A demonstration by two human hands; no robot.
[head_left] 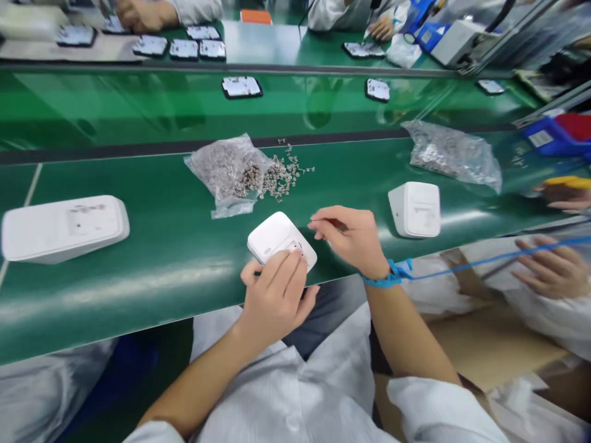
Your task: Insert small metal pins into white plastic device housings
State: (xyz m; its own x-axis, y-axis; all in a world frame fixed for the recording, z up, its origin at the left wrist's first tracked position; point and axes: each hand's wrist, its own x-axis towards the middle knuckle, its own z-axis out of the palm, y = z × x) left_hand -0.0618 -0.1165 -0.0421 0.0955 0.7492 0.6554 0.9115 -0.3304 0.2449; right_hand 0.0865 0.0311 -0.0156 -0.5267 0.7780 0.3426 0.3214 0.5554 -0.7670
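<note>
A white plastic housing [272, 234] with rounded corners lies tilted on the green bench in front of me. My left hand [277, 286] is closed over its near side, fingertips at a small recess in its face. Just right of the housing, my right hand [348, 237] is raised with thumb and forefinger pinched together; whatever is between them is too small to make out. A blue wrist strap [385, 278] with a cord circles my right wrist. Behind the housing, small metal parts [279, 177] spill from a clear plastic bag [226, 172].
Similar white housings stand at left [46, 231] and right [418, 209]. Another bag of metal parts [455, 157] lies back right. Beyond a dark rail, a green conveyor belt [295, 114] carries black-edged devices [241, 87]. Co-workers' hands appear across the belt and at right.
</note>
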